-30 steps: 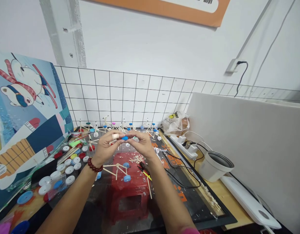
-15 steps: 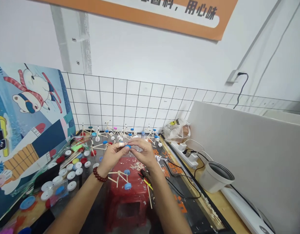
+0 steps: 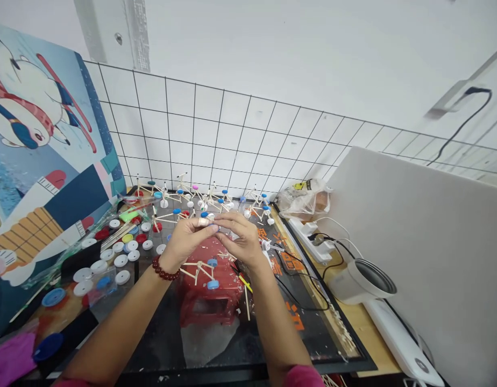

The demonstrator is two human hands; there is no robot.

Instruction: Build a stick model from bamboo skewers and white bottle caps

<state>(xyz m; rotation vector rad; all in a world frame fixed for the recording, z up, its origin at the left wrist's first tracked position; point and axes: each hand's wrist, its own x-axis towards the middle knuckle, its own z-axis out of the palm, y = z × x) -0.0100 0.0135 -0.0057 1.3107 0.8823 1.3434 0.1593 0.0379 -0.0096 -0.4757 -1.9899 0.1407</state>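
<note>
My left hand and my right hand meet over the red stool, fingers pinched together. Between the fingertips sits a small blue bottle cap, mostly covered by them. A bracelet of dark red beads circles my left wrist. Just below the hands, a small frame of thin wooden sticks with two blue bottle-cap wheels rests on the stool. Wood scraps and yellow-and-black pliers lie beside my right forearm.
Several finished stick models with cap wheels stand along the wire grid. Loose white caps lie on the left. To the right are a power strip, black cables, a grey-white cup and a plastic bag.
My view has tipped downward, so the scene sits higher in the picture. Both hands stay together around the blue bottle cap, which now shows less between the fingers.
</note>
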